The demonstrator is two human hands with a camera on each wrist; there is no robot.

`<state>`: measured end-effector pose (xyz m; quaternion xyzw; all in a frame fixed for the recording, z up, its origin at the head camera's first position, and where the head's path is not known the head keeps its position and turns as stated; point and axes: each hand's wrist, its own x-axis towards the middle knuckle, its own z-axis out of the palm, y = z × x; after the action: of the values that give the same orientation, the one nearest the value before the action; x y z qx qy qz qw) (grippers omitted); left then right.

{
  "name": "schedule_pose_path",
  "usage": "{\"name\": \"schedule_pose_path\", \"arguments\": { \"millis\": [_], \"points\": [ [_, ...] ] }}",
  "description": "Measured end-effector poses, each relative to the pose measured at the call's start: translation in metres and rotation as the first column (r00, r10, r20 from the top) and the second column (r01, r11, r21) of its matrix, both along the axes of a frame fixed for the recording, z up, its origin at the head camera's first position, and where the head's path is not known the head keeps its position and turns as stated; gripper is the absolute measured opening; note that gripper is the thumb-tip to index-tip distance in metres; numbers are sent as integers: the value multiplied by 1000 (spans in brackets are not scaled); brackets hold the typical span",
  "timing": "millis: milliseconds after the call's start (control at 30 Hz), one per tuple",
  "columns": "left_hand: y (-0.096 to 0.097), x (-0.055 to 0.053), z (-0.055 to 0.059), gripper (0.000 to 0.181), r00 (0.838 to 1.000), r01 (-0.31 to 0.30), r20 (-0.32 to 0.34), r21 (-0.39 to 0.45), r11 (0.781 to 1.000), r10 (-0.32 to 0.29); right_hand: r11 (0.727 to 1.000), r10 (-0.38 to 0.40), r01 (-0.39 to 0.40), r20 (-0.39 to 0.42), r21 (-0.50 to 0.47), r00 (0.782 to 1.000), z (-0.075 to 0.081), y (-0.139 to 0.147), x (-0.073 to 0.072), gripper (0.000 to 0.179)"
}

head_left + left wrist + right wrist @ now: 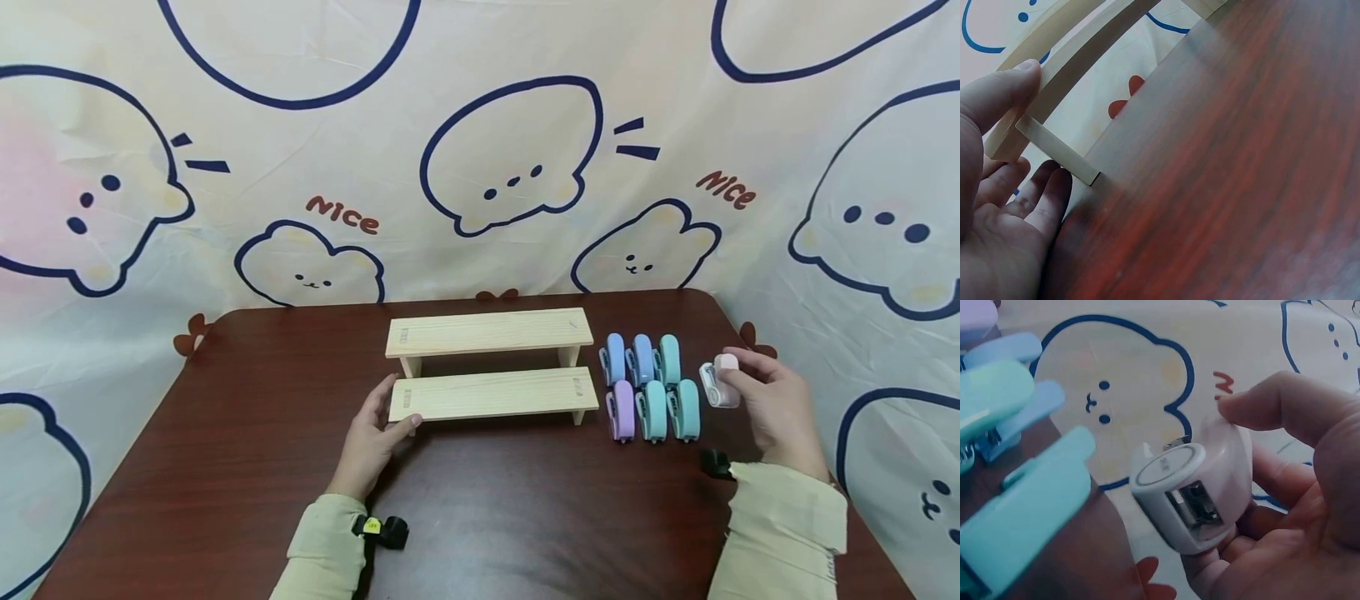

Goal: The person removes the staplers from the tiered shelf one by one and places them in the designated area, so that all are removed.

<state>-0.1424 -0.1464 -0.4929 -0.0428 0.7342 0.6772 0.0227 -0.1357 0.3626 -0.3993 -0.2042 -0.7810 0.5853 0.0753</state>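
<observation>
A two-tier stand of pale wood stands mid-table, its back board higher than the front one. My left hand grips the front board's left end; in the left wrist view the thumb lies on the board and the fingers curl beneath, beside a short leg. Off the table's right part, my right hand pinches a small white and pale pink stapler. The right wrist view shows the stapler's round end and metal inside a side window. Left of it, several small staplers sit in two rows, including a purple one.
Blue staplers and teal staplers share those rows, close to the stand's right end. The dark red-brown tabletop reaches back to a cartoon-printed cloth, which also hangs at both sides.
</observation>
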Motion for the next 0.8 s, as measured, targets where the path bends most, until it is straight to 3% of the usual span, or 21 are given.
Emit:
{"name": "schedule_pose_path", "arguments": {
  "millis": [200, 467, 800],
  "points": [
    [0, 0, 1, 84, 1000, 4, -1, -16, 1000, -4, 996, 54, -59, 70, 67, 996, -9, 10, 1, 51],
    [1, 0, 1, 83, 1000, 3, -2, -21, 1000, -3, 992, 124, -125, 97, 9, 988, -19, 24, 4, 53],
    [1, 0, 1, 82, 1000, 8, 0, -16, 1000, -8, 987, 160, -163, 155, 6, 975, -35, 34, 5, 53]
  ]
}}
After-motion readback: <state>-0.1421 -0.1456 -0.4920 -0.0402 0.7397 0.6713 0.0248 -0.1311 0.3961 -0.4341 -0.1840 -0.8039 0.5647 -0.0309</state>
